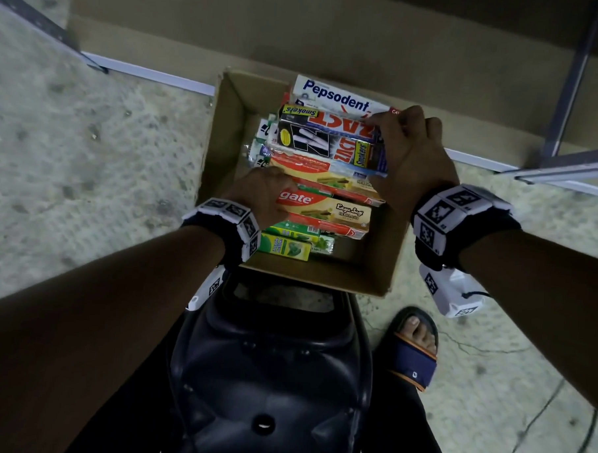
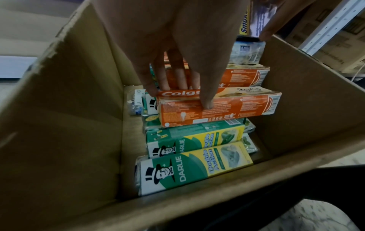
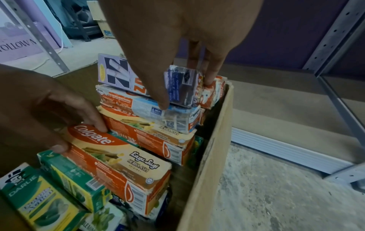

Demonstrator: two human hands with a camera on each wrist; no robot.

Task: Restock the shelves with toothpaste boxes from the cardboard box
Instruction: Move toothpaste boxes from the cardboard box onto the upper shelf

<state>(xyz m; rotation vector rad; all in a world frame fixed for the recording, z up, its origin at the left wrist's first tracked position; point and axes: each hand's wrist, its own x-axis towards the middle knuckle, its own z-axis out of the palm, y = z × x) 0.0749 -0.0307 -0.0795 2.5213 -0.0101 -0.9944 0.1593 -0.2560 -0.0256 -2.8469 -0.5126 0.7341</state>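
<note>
An open cardboard box (image 1: 227, 120) holds stacked toothpaste boxes. My left hand (image 1: 271, 197) grips the left end of a red and cream Colgate box (image 1: 329, 210). In the left wrist view its thumb presses the orange side (image 2: 227, 107) while its fingers curl over the far edge. My right hand (image 1: 383, 147) pinches the right end of a dark Zact box (image 1: 332, 138), which lies tilted on top of the stack (image 3: 118, 73). A white Pepsodent box (image 1: 334, 96) lies behind it. Green and yellow Darlie boxes (image 2: 195, 165) sit at the near end.
A metal shelf upright (image 1: 571, 84) and a low brown shelf board (image 1: 299, 38) stand right behind the box. A dark plastic stool (image 1: 267, 362) is below me, touching the box's near wall. My sandalled foot (image 1: 412, 347) rests on the concrete floor at the right.
</note>
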